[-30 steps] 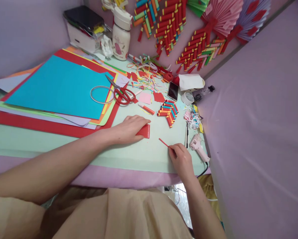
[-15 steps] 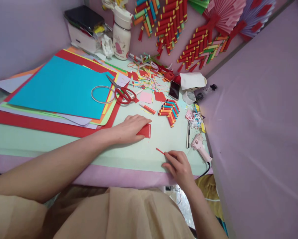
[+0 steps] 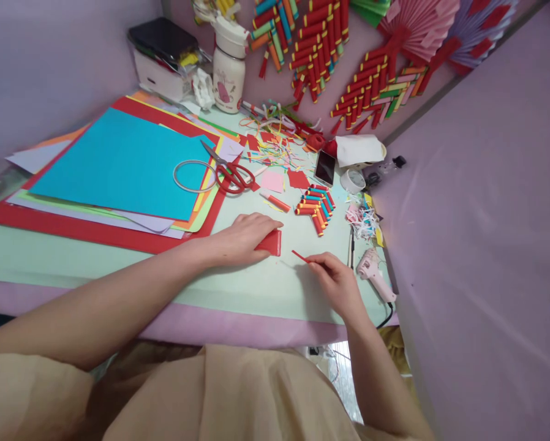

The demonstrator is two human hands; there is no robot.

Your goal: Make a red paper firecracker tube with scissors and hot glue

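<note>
My left hand [image 3: 244, 237] lies over a small red rectangular piece [image 3: 272, 243], perhaps folded paper, on the pale green table top. Its fingers are at the far edge and its thumb at the near edge; part of the piece is hidden under the palm. To the right, my right hand [image 3: 335, 278] is raised above the table, casting a shadow. Between thumb and forefinger it pinches one end of a thin red paper strip [image 3: 299, 256], whose free end points towards the red piece. Beyond the hands lies a bundle of small coloured paper firecrackers [image 3: 316, 207].
Coloured paper sheets [image 3: 119, 165] are stacked at left, with red-handled scissors [image 3: 233, 176] on their edge. A glue gun [image 3: 375, 275], pen-like tool [image 3: 351, 248] and paper shreds [image 3: 364, 220] lie at right. A phone [image 3: 325, 168], tape roll [image 3: 353, 180] and white bottle [image 3: 229, 73] stand further back.
My right hand has lifted from near the table's front edge and moved forward, carrying the strip closer to the red piece. My left hand stays on the piece.
</note>
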